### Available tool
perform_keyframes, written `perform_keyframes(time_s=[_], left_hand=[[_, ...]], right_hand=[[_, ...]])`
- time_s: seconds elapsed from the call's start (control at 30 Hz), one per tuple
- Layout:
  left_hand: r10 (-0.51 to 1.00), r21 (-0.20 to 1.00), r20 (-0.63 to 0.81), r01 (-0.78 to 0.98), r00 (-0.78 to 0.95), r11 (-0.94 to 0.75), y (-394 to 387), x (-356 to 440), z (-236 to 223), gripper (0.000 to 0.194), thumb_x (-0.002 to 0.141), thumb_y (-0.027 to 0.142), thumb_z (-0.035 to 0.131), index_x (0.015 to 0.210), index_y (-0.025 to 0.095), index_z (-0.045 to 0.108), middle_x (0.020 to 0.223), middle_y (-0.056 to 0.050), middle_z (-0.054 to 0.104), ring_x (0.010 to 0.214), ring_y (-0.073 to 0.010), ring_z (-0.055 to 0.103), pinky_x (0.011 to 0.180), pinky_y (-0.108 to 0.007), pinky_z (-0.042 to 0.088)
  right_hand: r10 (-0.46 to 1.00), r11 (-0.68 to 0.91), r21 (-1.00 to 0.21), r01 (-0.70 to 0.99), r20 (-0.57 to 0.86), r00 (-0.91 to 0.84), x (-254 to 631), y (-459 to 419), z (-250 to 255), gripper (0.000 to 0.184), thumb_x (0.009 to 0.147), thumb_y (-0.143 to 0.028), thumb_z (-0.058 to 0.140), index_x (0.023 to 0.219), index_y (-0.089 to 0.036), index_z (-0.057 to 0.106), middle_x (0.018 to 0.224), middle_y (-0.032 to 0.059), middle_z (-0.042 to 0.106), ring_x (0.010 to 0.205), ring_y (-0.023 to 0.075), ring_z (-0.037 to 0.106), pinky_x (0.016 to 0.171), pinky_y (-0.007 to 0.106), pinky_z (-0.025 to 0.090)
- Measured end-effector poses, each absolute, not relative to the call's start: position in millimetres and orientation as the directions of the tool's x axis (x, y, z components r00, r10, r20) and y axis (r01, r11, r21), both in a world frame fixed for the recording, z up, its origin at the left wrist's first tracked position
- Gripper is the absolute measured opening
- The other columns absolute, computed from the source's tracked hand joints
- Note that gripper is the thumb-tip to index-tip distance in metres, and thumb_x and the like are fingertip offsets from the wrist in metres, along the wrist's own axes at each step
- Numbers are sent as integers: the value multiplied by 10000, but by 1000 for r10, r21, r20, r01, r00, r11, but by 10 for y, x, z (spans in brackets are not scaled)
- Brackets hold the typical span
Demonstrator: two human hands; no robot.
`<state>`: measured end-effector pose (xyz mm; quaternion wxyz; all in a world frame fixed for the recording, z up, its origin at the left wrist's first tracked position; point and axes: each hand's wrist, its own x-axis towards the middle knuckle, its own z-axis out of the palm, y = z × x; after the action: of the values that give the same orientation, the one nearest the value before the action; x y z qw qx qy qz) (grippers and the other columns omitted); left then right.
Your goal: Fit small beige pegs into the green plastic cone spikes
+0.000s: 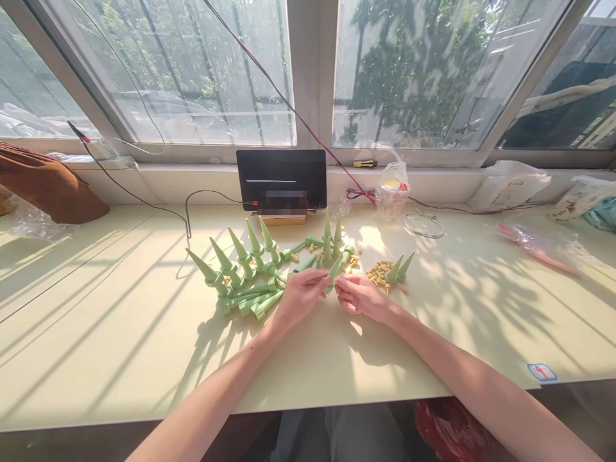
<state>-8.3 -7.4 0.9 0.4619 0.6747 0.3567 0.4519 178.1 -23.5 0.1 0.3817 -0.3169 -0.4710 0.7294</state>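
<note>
My left hand (304,292) is closed round a green plastic watering spike (333,272), held tilted above the table. Close against it is my right hand (359,295), its fingers pinched at the spike's side; whatever they hold is too small to make out. Left of my hands, several green spikes (240,251) stand upright with points up. More green spikes (255,303) lie flat in front of them. A pile of small yellow pegs (380,272) lies to the right, beside two upright green spikes (405,265). Further upright spikes (328,240) stand just beyond my hands.
A black tablet (282,174) leans on a cardboard stand (282,219) at the back. Behind my right hand are a plastic-wrapped cup (392,189), a coiled white cable (423,224) and a utility knife (364,163). Plastic bags (510,183) and a pink item (536,247) lie right.
</note>
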Motion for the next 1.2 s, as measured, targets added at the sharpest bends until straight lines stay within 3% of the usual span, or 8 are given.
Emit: perform_keyframes(time_s=[0.3, 0.7, 0.97, 1.2], left_hand=[[921, 959, 190, 134, 340, -248, -114, -99, 107, 268, 858, 413, 657, 837, 157, 733, 673, -17, 686, 528, -116, 619, 515, -218, 523], [938, 958, 116, 214, 326, -193, -139, -108, 134, 313, 866, 437, 623, 757, 150, 686, 543, 4, 589, 454, -103, 546, 434, -197, 429], [944, 960, 79, 229, 321, -158, -129, -102, 167, 336, 856, 438, 618, 688, 150, 656, 447, 25, 523, 378, -90, 484, 378, -191, 386], [952, 967, 38, 231, 304, -112, -144, -90, 183, 334, 845, 388, 617, 609, 153, 585, 405, 40, 494, 301, -76, 436, 340, -191, 322]], right_hand=[[900, -74, -985, -158, 2, -437, 1735, -285, -7, 401, 897, -502, 597, 678, -177, 510, 564, -71, 340, 431, 79, 416, 408, 227, 259], [916, 132, -986, 99, 83, -392, 1737, -342, 56, 323, 965, -381, 480, 704, -191, 493, 498, -72, 399, 413, 91, 437, 441, 230, 333], [906, 292, -922, 255, 182, -381, 1743, -337, 0, 293, 967, -326, 449, 703, -203, 486, 480, -47, 479, 434, 119, 472, 485, 243, 379], [853, 497, -772, 396, 349, -389, 1747, -306, -31, 316, 945, -242, 454, 637, -205, 396, 512, -47, 401, 488, 105, 373, 520, 246, 296]])
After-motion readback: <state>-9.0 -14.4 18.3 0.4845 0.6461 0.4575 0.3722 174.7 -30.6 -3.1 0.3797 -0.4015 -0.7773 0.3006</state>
